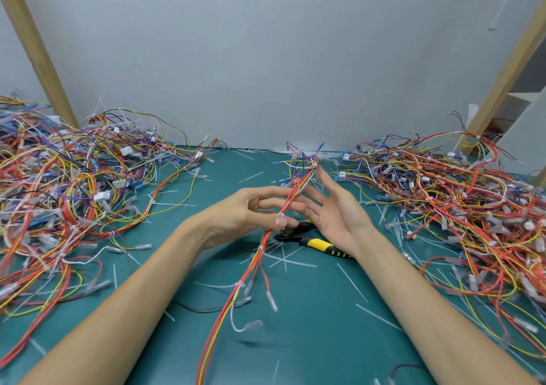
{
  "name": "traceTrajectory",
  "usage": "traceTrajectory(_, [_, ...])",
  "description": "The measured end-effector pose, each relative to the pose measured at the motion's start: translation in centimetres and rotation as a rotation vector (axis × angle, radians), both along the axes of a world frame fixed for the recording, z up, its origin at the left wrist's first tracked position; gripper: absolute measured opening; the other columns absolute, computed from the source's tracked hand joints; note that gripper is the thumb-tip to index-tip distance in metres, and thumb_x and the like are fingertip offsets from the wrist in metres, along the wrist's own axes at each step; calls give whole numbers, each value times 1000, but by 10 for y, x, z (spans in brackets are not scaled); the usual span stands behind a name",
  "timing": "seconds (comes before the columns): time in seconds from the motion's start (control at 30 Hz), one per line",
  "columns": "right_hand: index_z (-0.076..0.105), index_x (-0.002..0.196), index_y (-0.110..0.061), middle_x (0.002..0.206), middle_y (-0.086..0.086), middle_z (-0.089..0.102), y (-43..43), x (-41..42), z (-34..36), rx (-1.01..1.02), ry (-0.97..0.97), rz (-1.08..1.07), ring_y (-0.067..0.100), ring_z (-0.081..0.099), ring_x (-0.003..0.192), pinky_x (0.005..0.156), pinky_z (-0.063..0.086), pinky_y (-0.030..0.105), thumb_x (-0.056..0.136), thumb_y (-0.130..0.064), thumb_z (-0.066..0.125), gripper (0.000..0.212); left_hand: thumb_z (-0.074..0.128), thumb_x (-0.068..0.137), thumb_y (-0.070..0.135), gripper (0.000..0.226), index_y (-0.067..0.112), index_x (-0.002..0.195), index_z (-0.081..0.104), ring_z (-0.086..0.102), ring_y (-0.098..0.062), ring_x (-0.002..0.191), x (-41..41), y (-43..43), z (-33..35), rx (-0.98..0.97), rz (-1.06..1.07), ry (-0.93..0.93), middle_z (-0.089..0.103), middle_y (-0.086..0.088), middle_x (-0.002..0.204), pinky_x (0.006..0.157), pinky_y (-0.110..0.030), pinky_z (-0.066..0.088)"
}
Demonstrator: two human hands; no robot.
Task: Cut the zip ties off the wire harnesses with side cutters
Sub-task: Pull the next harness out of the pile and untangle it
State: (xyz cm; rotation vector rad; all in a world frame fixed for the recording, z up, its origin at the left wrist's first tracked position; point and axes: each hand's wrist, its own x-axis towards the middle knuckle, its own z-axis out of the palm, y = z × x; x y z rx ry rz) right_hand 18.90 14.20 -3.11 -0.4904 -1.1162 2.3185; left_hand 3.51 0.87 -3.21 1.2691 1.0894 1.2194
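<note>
Head, two hands (251, 211) (335, 211), one harness (260, 250), one side cutters (320, 244), two wire piles (74, 183) (458, 201)

Reaches in from the lower left and lower right corners with both bare forearms, converging toward the centre of the frame. Holds the left hand (251, 211) side-on, wrist slightly bent, fingers stretched rightward and loosely parted, thumb underneath. Appears to pinch the wire harness (260, 250) between that thumb and the fingers. Raises the right hand (335, 210) just right of centre, palm turned left and upward, fingers spread and nearly straight, tips pointing to the upper left. Overlaps the fingertips of both hands at mid-frame.
</note>
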Motion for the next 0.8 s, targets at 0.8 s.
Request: traceTrajectory(0.8, [56, 124, -4, 127, 19, 61, -32, -17, 20, 139, -369, 187, 34, 67, 102, 90, 53, 40, 98, -32, 52, 39, 23, 90, 72, 85, 10, 146, 40, 37, -16, 140, 3, 3, 34, 19, 365, -672, 47, -3, 148, 114, -29, 29])
